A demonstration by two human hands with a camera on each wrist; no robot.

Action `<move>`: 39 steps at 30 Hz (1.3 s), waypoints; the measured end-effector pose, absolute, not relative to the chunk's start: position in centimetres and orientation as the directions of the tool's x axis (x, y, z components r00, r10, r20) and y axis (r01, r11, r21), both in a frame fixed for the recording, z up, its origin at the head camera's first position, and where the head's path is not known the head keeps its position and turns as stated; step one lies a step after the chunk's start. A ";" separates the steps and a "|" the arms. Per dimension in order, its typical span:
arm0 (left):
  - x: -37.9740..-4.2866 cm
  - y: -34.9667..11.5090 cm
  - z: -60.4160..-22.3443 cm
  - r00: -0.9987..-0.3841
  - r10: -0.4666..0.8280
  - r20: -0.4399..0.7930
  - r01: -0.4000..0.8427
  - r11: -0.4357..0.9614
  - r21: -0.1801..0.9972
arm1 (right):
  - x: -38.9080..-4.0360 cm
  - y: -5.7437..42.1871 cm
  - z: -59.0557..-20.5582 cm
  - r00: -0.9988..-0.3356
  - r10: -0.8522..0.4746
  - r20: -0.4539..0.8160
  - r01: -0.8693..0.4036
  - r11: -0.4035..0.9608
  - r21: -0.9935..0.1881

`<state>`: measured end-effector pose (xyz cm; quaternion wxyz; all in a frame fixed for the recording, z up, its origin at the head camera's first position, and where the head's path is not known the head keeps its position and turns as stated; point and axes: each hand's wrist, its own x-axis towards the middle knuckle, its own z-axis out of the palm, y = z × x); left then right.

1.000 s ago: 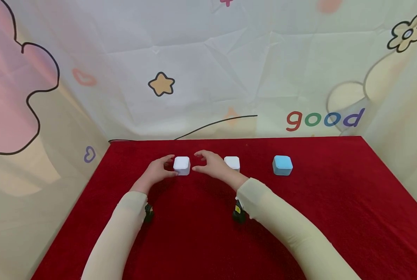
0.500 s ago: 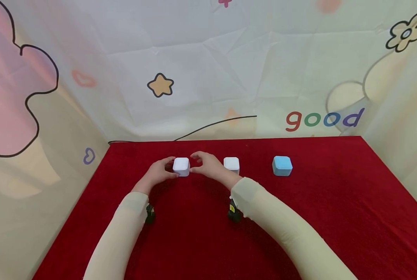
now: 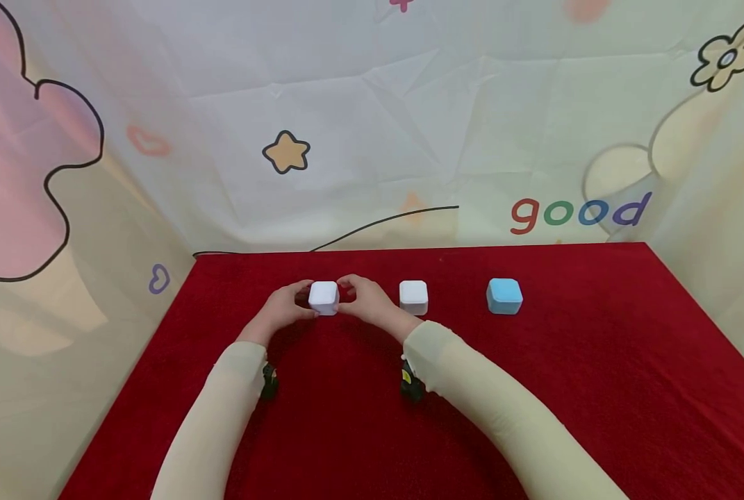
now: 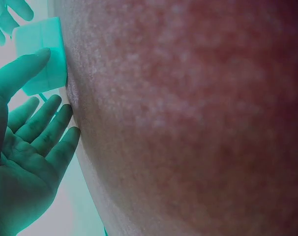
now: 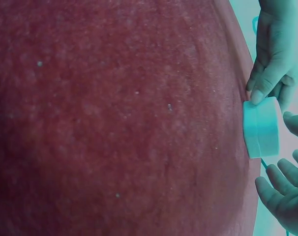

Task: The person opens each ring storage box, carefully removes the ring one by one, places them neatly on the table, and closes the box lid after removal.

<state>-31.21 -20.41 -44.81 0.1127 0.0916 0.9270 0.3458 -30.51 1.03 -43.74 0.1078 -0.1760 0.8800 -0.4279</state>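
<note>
We had the leftmost white block (image 3: pixel 324 297) on the tabletop (image 3: pixel 340 430), between our left hand (image 3: pixel 279 305) and our right hand (image 3: pixel 373 301). Our left thumb touched the block, while the left fingers stood apart from the thumb, curving toward its far left corner; we could not tell whether they pressed it. Our right thumb and fingers were parted too, at the block's right side, and whether they touched it we could not make out. One hand on each flank probably served to steady it evenly; it sat flat, seemingly needing no propping. The second white block (image 3: pixel 413 297) stood to its right, past our right hand, and the blue block (image 3: pixel 504 296) farther right again, roughly in line, perhaps spaced so hands could fit between.

Behind the leftmost white block the tabletop's far edge lay fairly near, with the backdrop (image 3: pixel 372 139) beyond, so reach that way looked short. The widest stretch ran on our side of it, between our sleeved forearms (image 3: pixel 203 423).
</note>
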 end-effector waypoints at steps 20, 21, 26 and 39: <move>-31.1 -20.5 -45.1 -0.956 0.258 -0.137 0.103 0.739 0.666 | -30.6 -0.2 -44.8 -0.934 -0.356 -0.036 -0.187 0.570 -0.800; -31.2 -20.5 -45.2 -0.957 0.256 -0.139 0.102 0.740 0.665 | -30.6 -0.2 -44.8 -0.935 -0.354 -0.036 -0.185 0.569 -0.801; -31.2 -20.4 -45.1 -0.958 0.248 -0.144 0.098 0.757 0.646 | -30.7 -0.4 -44.8 -0.930 -0.364 -0.041 -0.187 0.567 -0.802; -31.6 -20.8 -45.5 -0.950 0.278 -0.140 0.126 0.756 0.642 | -31.2 -0.9 -45.6 -0.911 -0.411 -0.040 -0.228 0.580 -0.782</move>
